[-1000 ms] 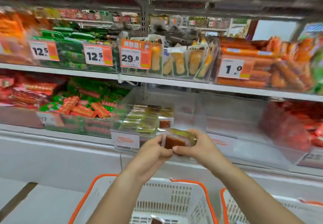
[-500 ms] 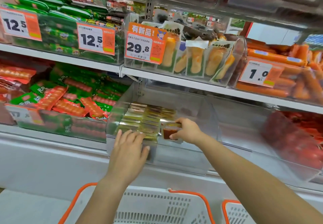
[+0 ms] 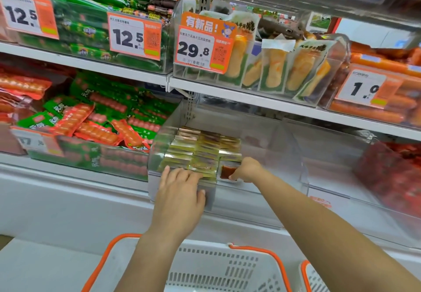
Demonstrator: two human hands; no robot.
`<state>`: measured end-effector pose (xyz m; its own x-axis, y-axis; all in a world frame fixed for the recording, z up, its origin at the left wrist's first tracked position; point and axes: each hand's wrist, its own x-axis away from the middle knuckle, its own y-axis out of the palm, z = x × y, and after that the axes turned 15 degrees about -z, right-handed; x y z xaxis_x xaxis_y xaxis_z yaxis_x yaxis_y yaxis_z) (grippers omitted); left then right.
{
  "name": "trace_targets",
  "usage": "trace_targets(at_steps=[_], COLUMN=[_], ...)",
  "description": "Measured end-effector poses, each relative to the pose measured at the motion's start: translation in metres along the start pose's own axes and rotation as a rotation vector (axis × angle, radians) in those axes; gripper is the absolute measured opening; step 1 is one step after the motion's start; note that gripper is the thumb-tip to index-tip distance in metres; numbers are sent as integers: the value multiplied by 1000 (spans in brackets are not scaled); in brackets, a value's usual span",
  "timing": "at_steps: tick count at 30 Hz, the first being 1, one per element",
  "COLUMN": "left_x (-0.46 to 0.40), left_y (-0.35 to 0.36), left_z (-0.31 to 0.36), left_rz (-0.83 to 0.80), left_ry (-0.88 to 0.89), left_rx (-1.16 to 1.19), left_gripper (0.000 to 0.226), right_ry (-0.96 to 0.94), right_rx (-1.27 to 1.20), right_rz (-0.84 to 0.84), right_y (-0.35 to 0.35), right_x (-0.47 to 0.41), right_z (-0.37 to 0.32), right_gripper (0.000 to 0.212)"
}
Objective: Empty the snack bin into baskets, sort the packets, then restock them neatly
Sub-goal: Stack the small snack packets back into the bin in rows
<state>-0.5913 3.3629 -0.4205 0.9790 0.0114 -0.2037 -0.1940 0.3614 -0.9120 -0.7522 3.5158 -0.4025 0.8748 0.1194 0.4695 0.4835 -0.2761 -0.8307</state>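
A clear plastic snack bin (image 3: 282,155) stands on the lower shelf, with neat rows of small yellow-green packets (image 3: 200,150) filling its left half. My right hand (image 3: 247,170) grips a small packet with a red-brown window (image 3: 226,171) at the front of the bin, right of the rows. My left hand (image 3: 181,191) rests with straight fingers over the bin's front wall, fingertips touching the front row. Two white baskets with orange rims stand below: one (image 3: 205,266) under my arms, another (image 3: 314,278) at the right.
Neighbouring bins hold red and green sausage packs (image 3: 98,123) to the left and red packets (image 3: 391,173) to the right. The shelf above carries bins with price tags 12.5, 29.8 (image 3: 200,48) and 1.0. A white ledge (image 3: 68,200) runs below the bins.
Both hands went from holding the packet together in front of the bin to reaching in. The right set it down beside the rows, the left moved to the front row. The camera came closer.
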Motion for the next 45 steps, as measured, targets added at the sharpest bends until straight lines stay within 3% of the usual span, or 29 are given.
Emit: trace_targets(at_steps=[3, 10, 16, 18, 21, 23, 26, 29, 34, 36, 40, 45], left_x=[-1, -3, -3, -1, 10, 24, 47, 71, 118, 134, 141, 123], left_y=[1, 9, 4, -2, -23, -37, -43, -20, 62, 98, 171, 247], left_z=[0, -3, -3, -4, 6, 18, 27, 3, -72, -98, -134, -164], left_rz=[4, 55, 8, 30, 130, 83, -200, -582, -896, -973, -1038, -935], left_ry=[-9, 6, 23, 56, 85, 69, 52, -52, -351, -453, -580, -652], left_rx=[12, 26, 50, 132, 295, 496, 711, 574, 323, 304, 267, 197], left_gripper=[35, 29, 33, 35, 31, 26, 18, 18, 33, 41, 65, 72], right_ry=[-11, -12, -34, -90, -345, -503, -643, -637, -432, -358, -208, -117], right_rx=[-17, -137, -153, -203, -380, -445, -470, -437, -289, -178, 47, 23], right_rz=[-38, -27, -40, 65, 381, 452, 353, 171, -181, -309, -452, -492], right_y=[2, 1, 0, -7, -11, -3, 29, 84, 189, 227, 292, 338], right_x=[1, 3, 16, 29, 66, 104, 146, 154, 117, 100, 60, 21], right_z=[1, 4, 2, 4, 8, 11, 29, 54, 103, 121, 151, 175], right_gripper=[71, 64, 42, 35, 21, 13, 16, 17, 16, 11, 32, 39])
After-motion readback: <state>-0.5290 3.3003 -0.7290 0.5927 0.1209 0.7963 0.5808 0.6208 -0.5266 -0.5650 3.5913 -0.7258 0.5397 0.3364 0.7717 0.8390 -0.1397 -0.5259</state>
